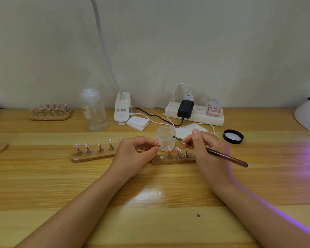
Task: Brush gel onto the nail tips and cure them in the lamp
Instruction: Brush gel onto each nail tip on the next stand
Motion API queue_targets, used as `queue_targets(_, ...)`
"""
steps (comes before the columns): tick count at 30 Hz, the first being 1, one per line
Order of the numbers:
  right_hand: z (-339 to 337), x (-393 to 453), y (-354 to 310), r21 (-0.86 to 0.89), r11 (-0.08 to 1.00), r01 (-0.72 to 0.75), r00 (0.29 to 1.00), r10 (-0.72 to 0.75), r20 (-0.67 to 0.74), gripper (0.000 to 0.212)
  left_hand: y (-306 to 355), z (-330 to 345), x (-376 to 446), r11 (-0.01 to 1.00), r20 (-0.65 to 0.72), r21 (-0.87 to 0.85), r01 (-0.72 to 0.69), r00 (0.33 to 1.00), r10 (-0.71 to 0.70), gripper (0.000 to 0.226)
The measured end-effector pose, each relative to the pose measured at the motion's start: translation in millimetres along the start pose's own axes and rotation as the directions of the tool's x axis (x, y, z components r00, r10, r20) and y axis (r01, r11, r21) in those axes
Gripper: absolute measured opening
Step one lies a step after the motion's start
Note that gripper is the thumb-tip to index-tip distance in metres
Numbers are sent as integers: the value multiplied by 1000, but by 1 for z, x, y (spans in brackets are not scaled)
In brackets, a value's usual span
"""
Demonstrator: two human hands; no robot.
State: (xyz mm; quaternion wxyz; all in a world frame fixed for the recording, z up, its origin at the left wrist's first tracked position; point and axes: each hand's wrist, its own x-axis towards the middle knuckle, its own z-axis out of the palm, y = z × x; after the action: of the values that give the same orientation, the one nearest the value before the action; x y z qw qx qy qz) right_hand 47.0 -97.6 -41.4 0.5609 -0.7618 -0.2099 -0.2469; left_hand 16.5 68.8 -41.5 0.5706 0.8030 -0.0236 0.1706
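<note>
A single pink nail tip [159,144] is pinched between the thumb and forefinger of the left hand [135,153], lifted clear of the wooden stands and held just in front of the small frosted gel jar [166,138]. The brush [211,151] is gripped pen-fashion in the curled fingers of the right hand [207,148]; its long axis runs from the handle end at the lower right up and leftward to the bristles, which lie at the jar's right rim, just right of the held tip. The tip is thus reached by a short leftward travel of the bristles, the right hand being the working one and the left the support. The jar stands open on the tabletop [150,194], its black lid [233,136] lying inverted well to the right; a pale, translucent content is suggested, though its level cannot be told. Further pink tips are carried on metal pegs on the left stand [93,155] and the right stand [174,159], the latter showing one vacant round seat. Violet light on the tabletop and right forearm suggests the curing lamp [308,115] at the far right edge is lit. A clear bottle [94,110] stands behind.
</note>
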Motion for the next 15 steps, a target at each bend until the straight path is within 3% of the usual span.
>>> queue_targets(4, 0, -2, -2, 60, 998, 6, 1000, -7, 16, 32, 1, -1, 0, 1000, 0, 0, 0, 1000, 0, 23)
queue_targets(9, 8, -5, -4, -21, 995, 100, 987, -96, 132, 31, 1, -1, 0, 1000, 2, 9, -3, 1000, 3, 24)
queue_targets(15, 10, -4, -3, -13, 991, 136, 981, -133, 139, 34, -1, -1, 0, 1000, -4, 15, -9, 1000, 9, 25)
